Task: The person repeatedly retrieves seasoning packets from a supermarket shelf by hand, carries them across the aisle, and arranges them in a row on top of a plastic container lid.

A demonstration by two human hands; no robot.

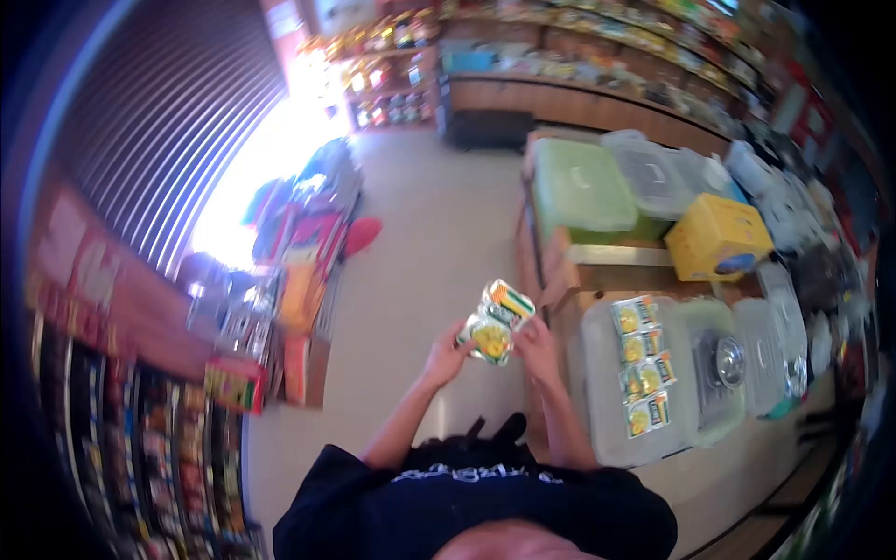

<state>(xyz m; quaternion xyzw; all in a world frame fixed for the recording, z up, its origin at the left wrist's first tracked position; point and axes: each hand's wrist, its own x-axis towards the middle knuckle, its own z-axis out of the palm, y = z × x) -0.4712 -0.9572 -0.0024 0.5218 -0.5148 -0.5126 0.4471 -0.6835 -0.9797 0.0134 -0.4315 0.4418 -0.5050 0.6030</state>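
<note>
Both my hands hold food packets in front of my body, over the floor. My left hand (450, 357) has its fingers closed on the lower left edge of a packet (490, 340) with a yellow food picture. My right hand (537, 349) grips the right side, where a packet with green and yellow print (509, 303) shows above the first. Whether the two are joined cannot be made out. To the right, a column of several similar packets (644, 376) lies on a translucent plastic lid (607, 431).
A metal bowl (729, 362) sits on another lid at the right. Behind are a yellow box (719, 237) and a green-lidded bin (583, 185). Goods and a cardboard box (304, 371) stand at the left, near stocked shelves (154, 448). Shelves line the back wall.
</note>
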